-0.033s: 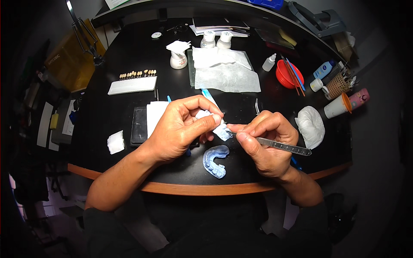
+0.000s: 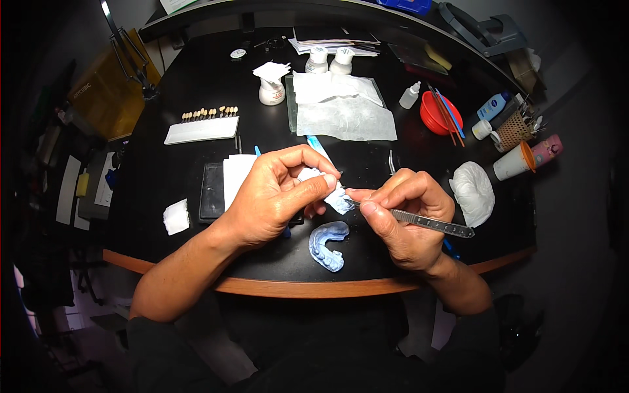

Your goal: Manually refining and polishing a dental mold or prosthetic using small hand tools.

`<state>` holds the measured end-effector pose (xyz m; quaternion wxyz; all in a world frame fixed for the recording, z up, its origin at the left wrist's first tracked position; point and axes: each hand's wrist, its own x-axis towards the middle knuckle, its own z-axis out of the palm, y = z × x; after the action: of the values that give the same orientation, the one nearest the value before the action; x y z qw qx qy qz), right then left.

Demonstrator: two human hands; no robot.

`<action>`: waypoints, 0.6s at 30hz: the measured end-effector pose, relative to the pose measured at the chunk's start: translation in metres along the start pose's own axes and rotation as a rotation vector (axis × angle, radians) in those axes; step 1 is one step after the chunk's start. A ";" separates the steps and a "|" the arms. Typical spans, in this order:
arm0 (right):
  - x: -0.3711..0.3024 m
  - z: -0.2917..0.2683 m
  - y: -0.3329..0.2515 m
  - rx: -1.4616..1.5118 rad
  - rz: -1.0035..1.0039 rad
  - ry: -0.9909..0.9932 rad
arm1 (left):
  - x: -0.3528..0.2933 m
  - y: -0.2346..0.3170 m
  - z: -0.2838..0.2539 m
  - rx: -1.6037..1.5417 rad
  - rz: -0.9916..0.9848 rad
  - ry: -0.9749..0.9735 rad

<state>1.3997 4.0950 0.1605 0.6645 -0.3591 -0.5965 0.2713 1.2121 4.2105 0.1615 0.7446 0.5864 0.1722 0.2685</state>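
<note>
Grip of the left hand: thumb and fingers pinched around a small white-and-blue piece, with more white showing between the fingers; whether both whites are one thing cannot be told.
Grip of the right hand: closed on a flat metal tool with markings along its handle, held like a pen.
White-and-blue piece: sticks out beyond the left fingertips, between the two hands, just left of the right fingertips.
Tool: far end slants up and left to the piece; the tip is too small to tell contact. Its handle passes out to the right beyond the hand.
Tooth model: pale blue, horseshoe-shaped, lying on the black worktop below the piece, untouched.
Left side: white paper on a black box, partly behind the left wrist; a white square cloth near the forearm; farther back, tooth samples in a row along a white holder.
Right side: crumpled white bundle near the right hand; behind it, a cup with an orange rim.
Back: glass plate under white sheets; right of it, a dropper bottle and a red bowl with brushes across it.
</note>
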 end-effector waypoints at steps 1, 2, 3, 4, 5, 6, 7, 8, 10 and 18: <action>0.000 0.000 0.000 0.000 0.000 0.001 | 0.000 0.000 0.000 0.000 0.000 -0.001; 0.000 0.000 0.000 -0.003 -0.004 -0.001 | 0.000 -0.001 0.001 -0.006 0.010 0.004; 0.000 0.000 0.000 -0.005 -0.009 -0.003 | -0.001 -0.001 0.001 -0.011 0.021 0.008; 0.000 0.000 0.000 -0.005 -0.009 -0.003 | -0.001 -0.001 0.001 -0.011 0.021 0.008; 0.000 0.000 -0.001 -0.007 -0.008 -0.001 | -0.001 -0.002 0.001 -0.018 0.024 0.012; 0.000 0.001 -0.001 -0.009 -0.007 0.000 | -0.001 -0.002 0.001 -0.026 0.026 0.016; -0.001 0.001 -0.001 -0.009 -0.007 0.000 | -0.001 -0.002 0.002 -0.026 0.026 0.015; 0.000 0.000 0.000 -0.015 -0.015 -0.002 | -0.001 -0.001 0.002 -0.025 0.023 0.012; 0.000 0.000 0.000 -0.021 -0.022 -0.004 | -0.001 -0.001 0.002 -0.024 0.020 0.009; 0.000 -0.001 -0.002 -0.048 -0.028 -0.011 | 0.000 -0.001 0.003 -0.013 0.048 0.021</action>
<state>1.4001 4.0938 0.1621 0.6562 -0.3654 -0.6113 0.2496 1.2136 4.2081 0.1609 0.7397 0.5827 0.1643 0.2938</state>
